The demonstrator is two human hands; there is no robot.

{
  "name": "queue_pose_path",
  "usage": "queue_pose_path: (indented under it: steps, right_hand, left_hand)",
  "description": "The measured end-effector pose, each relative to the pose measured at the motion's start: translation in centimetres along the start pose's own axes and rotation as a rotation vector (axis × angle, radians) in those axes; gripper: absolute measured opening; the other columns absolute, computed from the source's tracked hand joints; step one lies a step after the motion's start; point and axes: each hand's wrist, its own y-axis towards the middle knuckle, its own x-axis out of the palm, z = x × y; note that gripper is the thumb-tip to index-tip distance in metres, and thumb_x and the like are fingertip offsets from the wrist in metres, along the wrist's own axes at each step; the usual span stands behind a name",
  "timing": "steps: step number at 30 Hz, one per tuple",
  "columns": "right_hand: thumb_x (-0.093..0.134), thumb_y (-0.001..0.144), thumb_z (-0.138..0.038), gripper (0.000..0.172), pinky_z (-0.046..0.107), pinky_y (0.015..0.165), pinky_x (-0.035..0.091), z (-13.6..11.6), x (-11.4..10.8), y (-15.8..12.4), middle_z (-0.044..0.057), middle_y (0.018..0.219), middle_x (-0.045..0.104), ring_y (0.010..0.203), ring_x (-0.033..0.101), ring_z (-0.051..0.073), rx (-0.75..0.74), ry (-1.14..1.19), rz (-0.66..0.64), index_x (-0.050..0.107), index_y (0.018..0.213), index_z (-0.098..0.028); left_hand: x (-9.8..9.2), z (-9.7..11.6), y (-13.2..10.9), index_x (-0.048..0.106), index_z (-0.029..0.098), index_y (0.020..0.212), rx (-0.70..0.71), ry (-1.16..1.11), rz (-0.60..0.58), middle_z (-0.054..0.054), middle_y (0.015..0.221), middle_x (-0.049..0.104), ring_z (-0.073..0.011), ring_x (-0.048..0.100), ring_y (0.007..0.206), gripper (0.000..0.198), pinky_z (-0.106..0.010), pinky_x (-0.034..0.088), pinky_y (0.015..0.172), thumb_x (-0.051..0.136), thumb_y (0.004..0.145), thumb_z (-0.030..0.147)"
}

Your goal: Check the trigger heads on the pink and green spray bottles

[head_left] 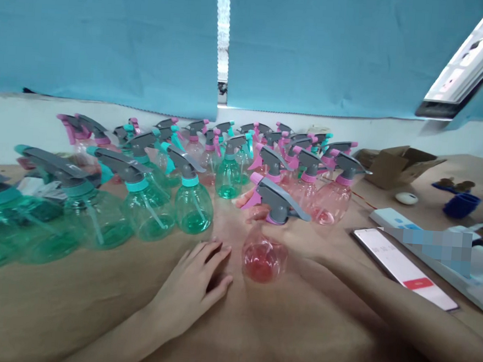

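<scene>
My right hand [281,233] is wrapped round the neck of a pink spray bottle [264,260], just under its grey and pink trigger head. The bottle stands close to upright in the middle of the table, its round see-through body showing below the hand. To its left, my left hand [197,277] lies palm down on the table with its fingers loosely apart, holding nothing. Beyond that hand stands a green spray bottle [194,208] with a turquoise collar. Another pink spray bottle [333,201] is just behind my right hand, to the right.
Several green bottles [98,220] line the left side, and more spray bottles [229,174] crowd towards the wall. On the right are a phone [401,264], a white power strip [396,219], an open cardboard box [399,167], a white mouse [406,198] and a blue object [462,206].
</scene>
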Motion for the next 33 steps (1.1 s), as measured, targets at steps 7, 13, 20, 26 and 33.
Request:
queue_pose_path:
  steps: [7,13,20,26,33]
  right_hand:
    - [0.059,0.064,-0.023,0.007,0.038,0.067,0.053,-1.9,-0.7,-0.3,-0.001,0.059,0.057,0.071,0.061,0.022,0.122,-0.11,0.091,0.054,0.059,-0.025]
    - [0.056,0.064,-0.022,0.011,0.037,0.074,0.053,-1.0,-0.7,-0.2,0.0,0.078,0.067,0.08,0.064,0.021,0.144,-0.021,0.029,0.061,0.072,-0.025]
    - [0.051,0.065,-0.013,0.044,0.04,0.079,0.053,-0.1,0.1,0.0,0.002,0.095,0.07,0.094,0.065,0.023,0.049,0.148,0.036,0.063,0.104,-0.029]
    - [0.051,0.07,-0.011,0.043,0.037,0.084,0.053,0.5,0.3,0.2,0.001,0.099,0.07,0.095,0.065,0.02,-0.011,0.19,-0.026,0.061,0.109,-0.027]
    - [0.059,0.067,-0.022,0.016,0.038,0.077,0.055,0.6,0.4,0.1,0.004,0.093,0.067,0.085,0.065,0.022,0.11,0.102,0.085,0.061,0.083,-0.024]
  left_hand:
    - [-0.1,-0.1,0.2,0.05,0.016,0.128,0.017,0.007,0.0,-0.012,0.132,0.05,-0.0295,0.043,0.123,0.042,-0.048,0.039,0.098,0.047,0.093,0.037]
    - [-0.1,0.0,0.2,0.05,0.018,0.128,0.01,-0.001,0.011,-0.011,0.13,0.052,-0.029,0.045,0.121,0.04,-0.047,0.041,0.096,0.046,0.093,0.037]
    - [-0.2,0.1,0.1,0.049,0.019,0.128,-0.004,-0.016,0.004,-0.011,0.131,0.051,-0.0295,0.045,0.122,0.04,-0.048,0.04,0.097,0.046,0.093,0.037]
    - [-0.2,0.0,0.1,0.049,0.019,0.128,0.005,-0.012,0.009,-0.011,0.131,0.051,-0.0294,0.044,0.122,0.039,-0.047,0.04,0.098,0.048,0.092,0.036]
    - [-0.2,0.1,0.1,0.05,0.017,0.128,-0.017,0.003,-0.021,-0.012,0.132,0.05,-0.0306,0.044,0.121,0.041,-0.049,0.04,0.096,0.048,0.093,0.037]
